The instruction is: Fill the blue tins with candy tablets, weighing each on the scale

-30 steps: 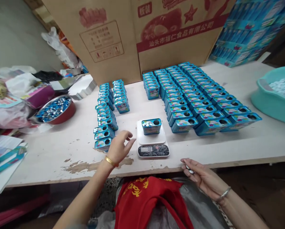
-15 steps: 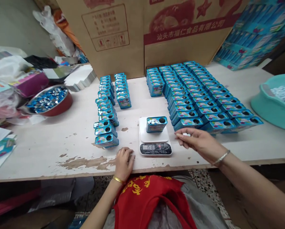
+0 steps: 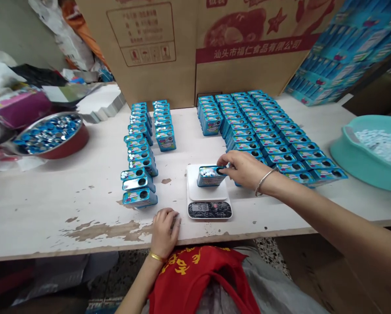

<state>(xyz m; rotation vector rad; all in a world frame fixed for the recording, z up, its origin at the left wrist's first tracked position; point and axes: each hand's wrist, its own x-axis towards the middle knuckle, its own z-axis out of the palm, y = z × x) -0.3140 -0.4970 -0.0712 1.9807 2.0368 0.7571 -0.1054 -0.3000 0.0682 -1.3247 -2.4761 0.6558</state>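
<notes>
A blue tin (image 3: 209,179) with white candies on its lid stands on a white kitchen scale (image 3: 198,195). The fingers of my right hand (image 3: 243,171) are pinched together over the round hole at the tin's right end. Whatever is between those fingertips is hidden. My left hand (image 3: 164,231) lies on the table near its front edge, left of the scale, with its fingers loosely laid down and holding nothing. Closest to it is a blue tin (image 3: 139,197) at the front of the left rows. Several tins there carry white candies on top.
Many open-holed blue tins (image 3: 265,131) stand in tight rows on the right. Beyond them is a turquoise basin (image 3: 352,150) of white candies. A red bowl (image 3: 66,146) of blue and silver pieces sits at left. A large cardboard box (image 3: 156,83) closes off the back.
My right hand has moved left from beside the scale to the tin on it. The white candies seen in its fingers are out of sight now. My left hand stays resting on the table.
</notes>
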